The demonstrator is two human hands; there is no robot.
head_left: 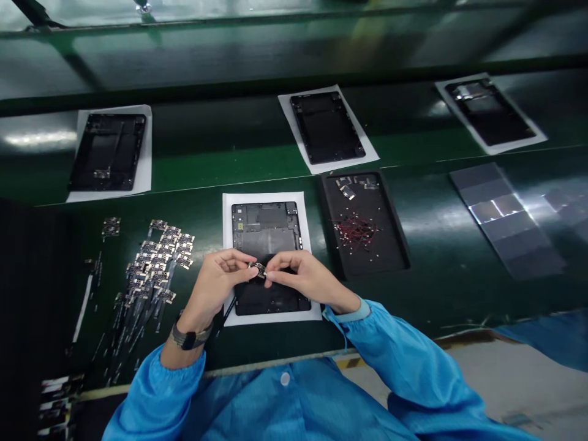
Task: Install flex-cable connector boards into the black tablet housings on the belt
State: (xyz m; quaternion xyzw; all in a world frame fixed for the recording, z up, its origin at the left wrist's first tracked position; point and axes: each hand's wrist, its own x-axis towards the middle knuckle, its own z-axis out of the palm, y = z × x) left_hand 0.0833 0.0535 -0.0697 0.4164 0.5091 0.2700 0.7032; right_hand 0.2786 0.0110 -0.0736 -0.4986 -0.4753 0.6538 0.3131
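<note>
Between my fingertips is a small circuit board [260,269], held above a black tablet housing [266,236]. My left hand [224,274] pinches the board's left end between thumb and fingers. At its right end, my right hand [298,274] is closed in a pinch; the fingers hide part of the board. A dark ribbon cable [229,309] shows below my left hand; whether it joins the board I cannot tell. The open housing lies on a white sheet [312,311] with its inside facing up.
Left lies a heap of circuit boards with ribbon cables [156,263]. At right stands a black tray [374,245] with red wires [357,231] and small parts. Further back, tablet housings lie on white sheets: left [110,150], middle [324,125], right [496,113]. Clear plastic films [505,220] lie far right.
</note>
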